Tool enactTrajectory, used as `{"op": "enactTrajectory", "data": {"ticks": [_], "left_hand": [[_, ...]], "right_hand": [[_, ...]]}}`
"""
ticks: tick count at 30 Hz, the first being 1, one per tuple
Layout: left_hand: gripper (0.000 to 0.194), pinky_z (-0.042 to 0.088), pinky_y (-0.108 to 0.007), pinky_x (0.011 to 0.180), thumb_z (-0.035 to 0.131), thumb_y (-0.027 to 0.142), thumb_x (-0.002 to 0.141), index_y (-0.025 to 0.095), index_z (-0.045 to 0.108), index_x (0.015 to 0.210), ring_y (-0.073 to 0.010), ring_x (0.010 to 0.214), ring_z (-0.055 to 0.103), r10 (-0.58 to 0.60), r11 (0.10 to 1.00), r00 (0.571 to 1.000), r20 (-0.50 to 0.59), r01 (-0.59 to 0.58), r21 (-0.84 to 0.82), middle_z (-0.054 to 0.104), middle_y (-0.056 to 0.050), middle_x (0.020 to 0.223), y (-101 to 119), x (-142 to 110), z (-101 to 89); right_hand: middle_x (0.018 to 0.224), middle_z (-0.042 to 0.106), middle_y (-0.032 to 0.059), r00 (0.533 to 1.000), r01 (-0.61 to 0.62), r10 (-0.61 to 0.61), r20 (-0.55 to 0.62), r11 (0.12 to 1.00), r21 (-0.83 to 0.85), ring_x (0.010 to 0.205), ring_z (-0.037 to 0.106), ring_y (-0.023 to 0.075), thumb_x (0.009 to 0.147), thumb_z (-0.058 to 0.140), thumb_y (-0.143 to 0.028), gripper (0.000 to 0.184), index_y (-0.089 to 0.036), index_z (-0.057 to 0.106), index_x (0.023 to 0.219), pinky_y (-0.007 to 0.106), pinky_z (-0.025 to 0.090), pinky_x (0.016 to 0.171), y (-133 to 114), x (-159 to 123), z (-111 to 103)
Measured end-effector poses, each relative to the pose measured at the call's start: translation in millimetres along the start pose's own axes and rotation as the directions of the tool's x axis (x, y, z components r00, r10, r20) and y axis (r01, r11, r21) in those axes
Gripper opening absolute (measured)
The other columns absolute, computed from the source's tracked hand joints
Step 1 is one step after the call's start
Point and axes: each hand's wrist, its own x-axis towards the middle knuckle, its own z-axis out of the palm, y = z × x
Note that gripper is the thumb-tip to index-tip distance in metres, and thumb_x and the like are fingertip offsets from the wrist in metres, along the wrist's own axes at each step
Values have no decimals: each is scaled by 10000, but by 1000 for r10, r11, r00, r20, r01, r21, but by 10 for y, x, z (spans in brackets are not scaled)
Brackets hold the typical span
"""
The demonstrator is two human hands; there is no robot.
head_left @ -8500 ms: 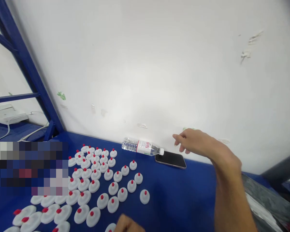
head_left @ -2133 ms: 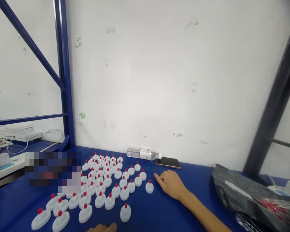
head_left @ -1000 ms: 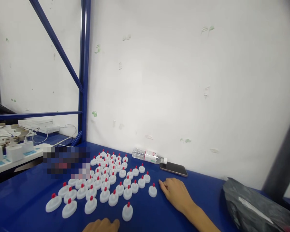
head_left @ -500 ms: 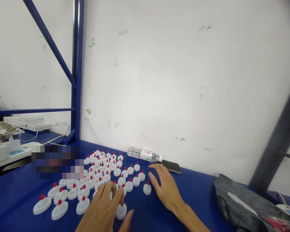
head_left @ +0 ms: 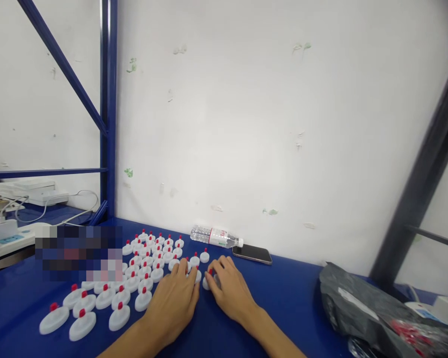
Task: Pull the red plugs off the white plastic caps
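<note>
Many small white round caps [head_left: 143,299] with red tips stand upright on the blue tabletop, mostly to the left. My left hand [head_left: 173,298] lies palm down at the right side of this group. Its fingers are bent and a little apart over several caps, which it partly hides; one shows beside its index fingertip. Close by on the right, my right hand [head_left: 229,288] curves around one white cap with a red tip [head_left: 208,284], its thumb and fingers against it. The cap is partly covered by the fingers.
A clear water bottle [head_left: 216,237] lies on its side by the wall, with a phone [head_left: 252,253] just right of it. A grey plastic bag [head_left: 353,303] sits at the right. At far left are a power strip [head_left: 18,238] and a blue frame post [head_left: 110,109].
My left hand has moved forward and slightly right over the caps. My right hand has shifted left, closing in on a cap that stood apart. The view has turned slightly right.
</note>
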Motion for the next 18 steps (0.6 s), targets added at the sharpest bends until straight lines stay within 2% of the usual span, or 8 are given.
{"op": "enactTrajectory", "data": {"ticks": [2,5,8,10,13,18], "left_hand": [[494,540,-415,812,189,249,1007,144,619,1225,-313,1128,605,-4,1000,1000,15,4,-7,581,-208,1282,16,86,5],[476,534,-412,854,186,232,1011,127,584,1247,-288,1084,623,6,1000,1000,17,-6,-9,588,-205,1256,75,232,56],[460,536,-414,833,199,223,1009,96,561,1263,-282,992,664,26,999,999,26,-26,-24,606,-217,1225,191,379,113],[454,534,-390,779,200,233,1013,106,593,1205,-269,913,683,54,998,998,37,-52,-46,645,-188,1143,277,464,133],[439,511,-349,775,216,247,1020,148,631,1120,-257,939,686,92,993,995,39,-89,-83,685,-140,1066,368,552,132],[513,485,-344,757,200,399,1040,157,651,1000,-256,885,710,40,990,999,20,-37,-134,735,-124,958,400,590,119]], "right_hand": [[941,600,50,998,-57,55,-30,997,-55,911,589,234,1005,449,-247,153,-220,577,924,346,478,793,25,5,12],[911,605,36,996,-89,88,-28,996,-29,828,598,204,1005,432,-238,165,-217,561,905,309,450,742,110,9,-17],[794,608,-2,993,-112,116,-28,986,123,702,585,166,1005,456,-283,187,-219,541,851,267,409,670,260,7,-68],[671,578,-34,986,-157,167,-20,956,248,607,556,150,1006,472,-348,226,-222,527,826,248,372,601,364,4,-89],[548,507,-69,965,-235,262,-35,911,338,498,484,132,990,492,-447,298,-227,502,790,238,319,529,466,3,-97],[532,475,-59,924,-310,348,-161,925,220,504,453,124,988,447,-455,394,-223,435,670,245,269,534,479,14,-97]]}}
